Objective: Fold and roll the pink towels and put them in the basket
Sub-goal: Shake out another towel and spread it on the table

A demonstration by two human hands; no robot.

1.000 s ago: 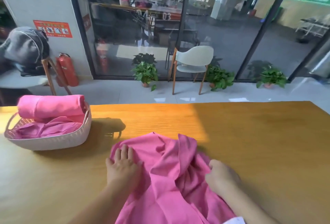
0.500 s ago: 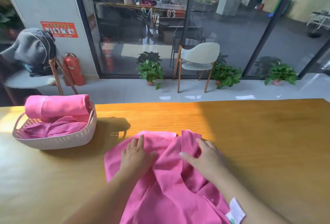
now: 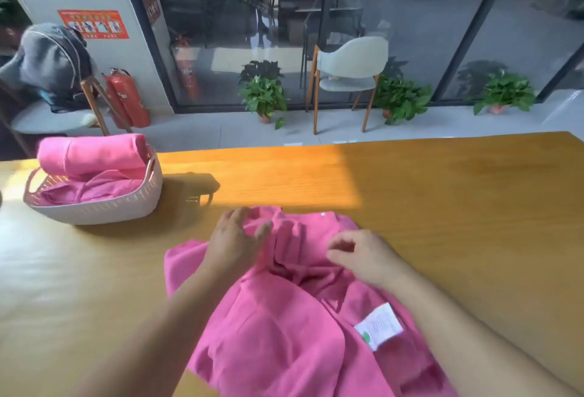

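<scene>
The towel [image 3: 284, 317] lies crumpled on the surface [image 3: 442, 207] under both hands. The left hand [image 3: 234, 238] rests on its far edge, fingers spread and relaxed. The right hand [image 3: 363, 254] has its fingers loosely curled over the folds; whether it pinches cloth cannot be told. A white label [image 3: 379, 325] shows near the right forearm. The basket [image 3: 104, 203], far left, holds a rolled towel [image 3: 91, 153].

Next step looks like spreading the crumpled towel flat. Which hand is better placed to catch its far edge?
Probably the left hand: its straight fingers already reach the far bunched edge of the pink towel on the table. The right hand sits nearer the middle folds, fingers loosely curled.
</scene>
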